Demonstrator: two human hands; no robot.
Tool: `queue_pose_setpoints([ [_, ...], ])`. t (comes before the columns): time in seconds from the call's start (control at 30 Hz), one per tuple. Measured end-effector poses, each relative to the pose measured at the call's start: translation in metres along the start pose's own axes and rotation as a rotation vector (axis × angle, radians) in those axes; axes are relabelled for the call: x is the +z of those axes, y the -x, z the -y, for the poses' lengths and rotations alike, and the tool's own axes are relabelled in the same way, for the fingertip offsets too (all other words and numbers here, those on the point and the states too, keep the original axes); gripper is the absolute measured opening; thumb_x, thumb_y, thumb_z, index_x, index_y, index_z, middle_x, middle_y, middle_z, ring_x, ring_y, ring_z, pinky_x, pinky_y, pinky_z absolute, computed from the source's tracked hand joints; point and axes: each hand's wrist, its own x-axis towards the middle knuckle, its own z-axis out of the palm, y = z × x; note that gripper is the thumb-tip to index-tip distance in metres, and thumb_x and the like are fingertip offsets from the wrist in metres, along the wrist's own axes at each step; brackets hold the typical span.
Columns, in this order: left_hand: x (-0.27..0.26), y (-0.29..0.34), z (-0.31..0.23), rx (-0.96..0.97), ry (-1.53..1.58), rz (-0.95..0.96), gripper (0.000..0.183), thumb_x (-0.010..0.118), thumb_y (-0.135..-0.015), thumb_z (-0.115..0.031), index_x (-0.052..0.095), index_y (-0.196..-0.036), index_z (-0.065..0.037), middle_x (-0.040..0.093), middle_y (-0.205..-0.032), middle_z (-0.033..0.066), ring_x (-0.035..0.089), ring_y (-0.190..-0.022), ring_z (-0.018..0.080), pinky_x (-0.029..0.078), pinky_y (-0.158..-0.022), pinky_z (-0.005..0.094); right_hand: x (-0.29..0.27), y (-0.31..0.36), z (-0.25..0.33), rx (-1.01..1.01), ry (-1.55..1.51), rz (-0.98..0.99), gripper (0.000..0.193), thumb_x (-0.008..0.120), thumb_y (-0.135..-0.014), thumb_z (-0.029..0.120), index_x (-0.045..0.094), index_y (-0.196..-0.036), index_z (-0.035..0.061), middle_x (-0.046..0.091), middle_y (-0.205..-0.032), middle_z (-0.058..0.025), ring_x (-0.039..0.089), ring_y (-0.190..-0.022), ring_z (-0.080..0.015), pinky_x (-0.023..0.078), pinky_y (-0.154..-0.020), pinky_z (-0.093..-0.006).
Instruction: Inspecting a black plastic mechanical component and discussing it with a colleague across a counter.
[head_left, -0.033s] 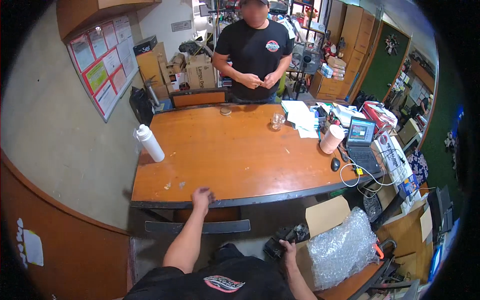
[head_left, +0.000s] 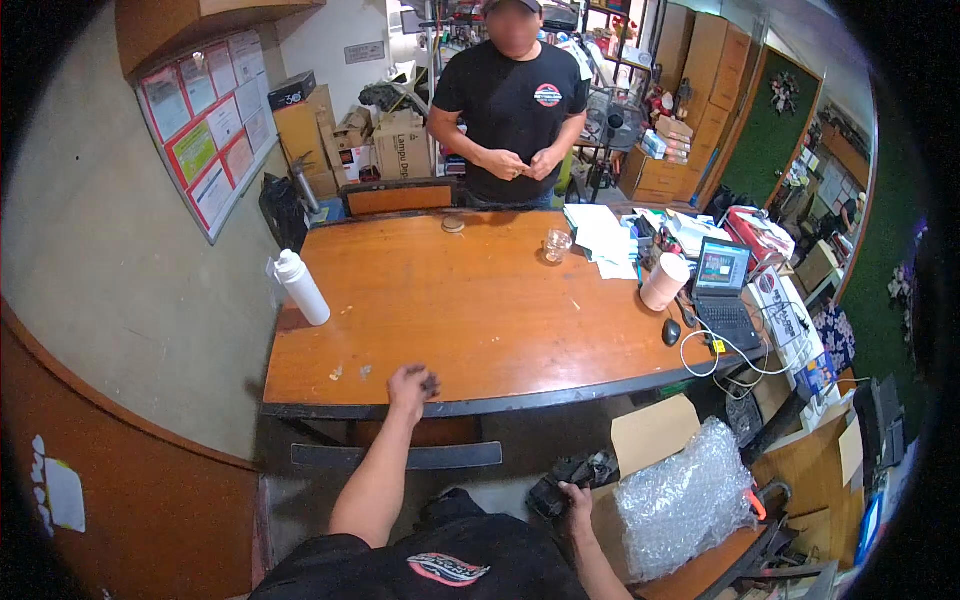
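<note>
The person wearing the camera stands at the near edge of a long orange-brown wooden table (head_left: 480, 300), with the left hand (head_left: 410, 385) reaching forward and resting on the tabletop close to its dark front rim; the fingers curl loosely around a small dark object (head_left: 430, 383), too small to make out. The right hand (head_left: 575, 497) is down low beside the body, closed over the top of a black device (head_left: 570, 472) that sits below table level, just beside an open brown cardboard box (head_left: 655, 432) stuffed with clear bubble wrap (head_left: 685, 500). On the table's left side a white plastic bottle (head_left: 300, 287) stands upright, well apart from both hands. Toward the far end sit a small clear glass (head_left: 556, 243) and a loose stack of white papers (head_left: 603, 238), and at the right end there is a pale pink cylindrical roll (head_left: 664, 282), a black computer mouse (head_left: 671, 331) and a small open laptop (head_left: 722, 285). Across the table another person in a black shirt (head_left: 512, 105) stands with both hands together at the waist.
</note>
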Motion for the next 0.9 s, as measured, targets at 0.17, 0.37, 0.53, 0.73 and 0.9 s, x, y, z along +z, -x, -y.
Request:
queue_pose_setpoints([
  [0.17,0.08,0.003,-0.107,-0.044,0.228,0.437,0.024,0.068,-0.102,-0.008,0.062,-0.125,-0.004,0.075,-0.105,0.0169,0.076,-0.093,0.0309,0.063,-0.074,0.045,0.022,0.004,-0.014,0.078,-0.089,-0.062,0.045,0.069,-0.088,0.013,0.06,-0.133,0.0157,0.065,-0.113,-0.0049,0.068,-0.101,-0.0243,0.059,-0.091,-0.0431],
  [0.37,0.049,-0.051,-0.202,-0.059,0.061,0.73,0.023,0.073,-0.1,-0.009,0.065,-0.122,-0.006,0.077,-0.108,0.016,0.079,-0.099,0.0325,0.065,-0.075,0.0451,0.096,0.006,-0.01,-0.008,-0.075,-0.07,0.047,0.072,-0.088,0.012,0.06,-0.133,0.0093,0.069,-0.113,-0.0067,0.069,-0.1,-0.0247,0.06,-0.089,-0.0435],
  [0.53,0.056,-0.079,-0.188,-0.158,-0.122,0.837,0.019,0.074,-0.099,-0.006,0.067,-0.117,-0.005,0.079,-0.104,0.0146,0.08,-0.091,0.0286,0.067,-0.069,0.0421,0.083,-0.004,-0.04,-0.112,-0.092,-0.149,0.045,0.07,-0.088,0.012,0.062,-0.132,0.0088,0.071,-0.113,-0.0073,0.072,-0.101,-0.0267,0.063,-0.09,-0.0447],
  [0.73,0.044,-0.056,-0.093,-0.298,-0.188,0.823,0.022,0.067,-0.102,-0.007,0.066,-0.124,-0.005,0.078,-0.103,0.0131,0.076,-0.082,0.0248,0.064,-0.066,0.0395,0.106,0.019,-0.063,-0.081,-0.199,-0.229,0.047,0.068,-0.088,0.01,0.06,-0.134,0.0063,0.07,-0.114,-0.0087,0.073,-0.101,-0.0284,0.065,-0.087,-0.047],
  [0.9,-0.021,-0.023,-0.008,-0.505,-0.225,0.596,0.024,0.054,-0.106,-0.004,0.062,-0.129,-0.003,0.077,-0.105,0.016,0.074,-0.083,0.0253,0.06,-0.066,0.0399,0.148,0.028,-0.071,-0.032,-0.157,-0.304,0.05,0.073,-0.087,0.006,0.057,-0.135,0.0044,0.069,-0.111,-0.0091,0.073,-0.097,-0.0271,0.063,-0.084,-0.0434],
])
